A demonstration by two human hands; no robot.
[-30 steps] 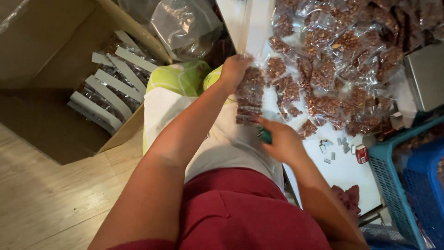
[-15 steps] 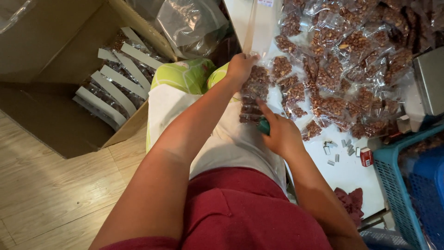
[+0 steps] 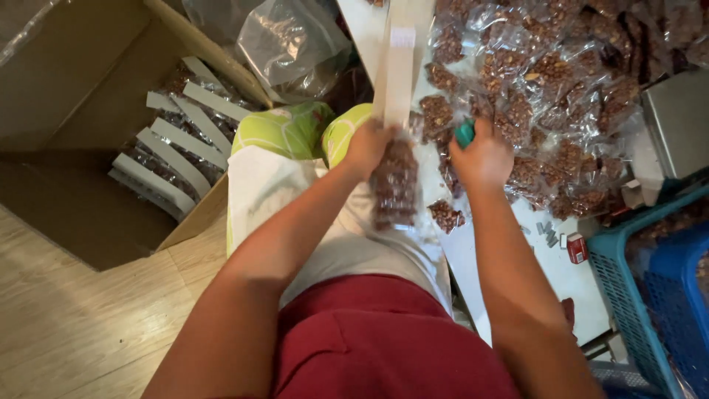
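Note:
My left hand [image 3: 367, 146] grips the top of a clear bag of brown nuts [image 3: 395, 185], which hangs down over the table edge under a white paper strip [image 3: 399, 74]. To its right, my right hand [image 3: 481, 157] is closed around a small teal tool [image 3: 464, 133], close to the bag's top. Many more filled clear bags [image 3: 561, 81] lie heaped on the white table [image 3: 480, 273] beyond both hands. One small bag [image 3: 447, 216] lies near the table edge below my right hand.
An open cardboard box [image 3: 88, 96] at left holds several packed bags with white header strips [image 3: 177, 140]. A large clear plastic bag [image 3: 292, 44] sits behind it. Blue plastic baskets [image 3: 650, 295] stand at right, a metal scale [image 3: 679, 125] above them, small staple boxes [image 3: 572, 247] nearby.
Both hands rose toward the white strip. The left hand lifted the bag of nuts higher; the right hand moved up from below the bag to beside its top.

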